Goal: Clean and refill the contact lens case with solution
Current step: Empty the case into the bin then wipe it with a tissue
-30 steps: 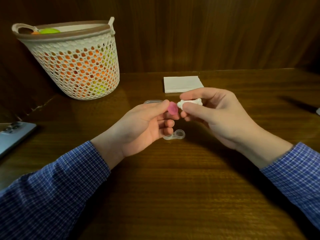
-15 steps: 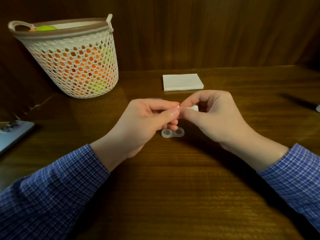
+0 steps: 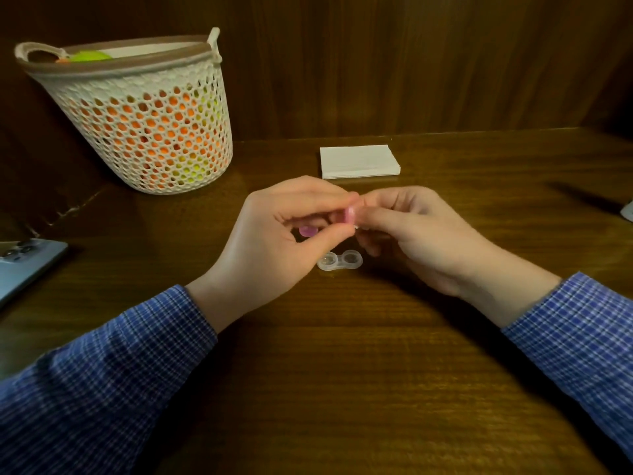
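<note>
The clear contact lens case (image 3: 339, 260) lies uncapped on the wooden table (image 3: 342, 371), just below my hands. My left hand (image 3: 274, 241) pinches a pink cap (image 3: 350, 216) between thumb and forefinger. A second pink cap (image 3: 307, 231) shows behind the left fingers, on or near the table. My right hand (image 3: 411, 231) meets the left at the cap, its fingers curled round a small white wad that is almost wholly hidden.
A stack of white tissues (image 3: 359, 161) lies behind my hands. A white mesh basket (image 3: 144, 132) with orange and green contents stands at the back left. A phone (image 3: 24, 262) lies at the left edge. A wooden wall runs along the back.
My hands have closed together above the case. The white wad, plainly seen in my right hand a second ago, is now pressed against the pink cap and mostly hidden.
</note>
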Demonstrator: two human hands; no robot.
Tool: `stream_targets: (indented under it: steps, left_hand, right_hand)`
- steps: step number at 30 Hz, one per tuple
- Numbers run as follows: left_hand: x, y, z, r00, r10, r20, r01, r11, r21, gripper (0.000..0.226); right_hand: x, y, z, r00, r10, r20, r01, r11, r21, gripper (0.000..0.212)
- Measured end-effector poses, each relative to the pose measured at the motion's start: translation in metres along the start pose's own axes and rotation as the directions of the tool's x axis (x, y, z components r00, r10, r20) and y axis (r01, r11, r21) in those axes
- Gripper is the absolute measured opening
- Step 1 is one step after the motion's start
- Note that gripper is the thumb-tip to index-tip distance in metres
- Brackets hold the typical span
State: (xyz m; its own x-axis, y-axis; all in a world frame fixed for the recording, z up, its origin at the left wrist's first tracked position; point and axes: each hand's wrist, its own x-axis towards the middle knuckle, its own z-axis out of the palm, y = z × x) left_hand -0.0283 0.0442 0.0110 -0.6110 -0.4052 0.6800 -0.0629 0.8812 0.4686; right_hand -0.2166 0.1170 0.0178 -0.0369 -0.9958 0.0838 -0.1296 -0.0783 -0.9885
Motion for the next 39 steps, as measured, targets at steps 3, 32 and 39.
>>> stream_targets:
  steps: [3,32,39]
  left_hand:
    - [0.005,0.000,-0.001,0.917,-0.395,0.062,0.383,0.824,-0.418,0.045]
    - [0.001,-0.004,-0.001,0.999,-0.008,-0.035,0.009,1.000,0.030,0.033]
    - [0.012,-0.009,0.000,0.701,-0.579,0.416,0.700,0.451,-0.553,0.030]
  right_hand:
    - [-0.001,0.001,0.000,0.948,-0.300,-0.108,0.237,0.889,-0.391,0.013]
    - [0.001,0.000,0.002,0.997,0.075,-0.002,-0.074,0.989,0.128,0.010]
    - [-0.003,0.002,0.001,0.881,-0.468,-0.067,0.326,0.705,-0.630,0.006]
